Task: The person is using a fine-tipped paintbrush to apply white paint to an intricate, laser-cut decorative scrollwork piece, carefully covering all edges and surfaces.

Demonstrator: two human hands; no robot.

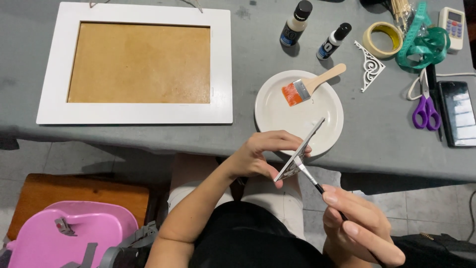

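Flat white fretwork ornament piece [299,151], seen edge-on so pattern hard to read, pinched in left hand [260,155] over table's near edge, overlapping white round plate [277,106]. Right hand [359,226] grips thin black-handled brush [308,176], tip on piece; handle end hidden in fingers. Wooden flat brush w/ orange bristles [307,85] on plate.
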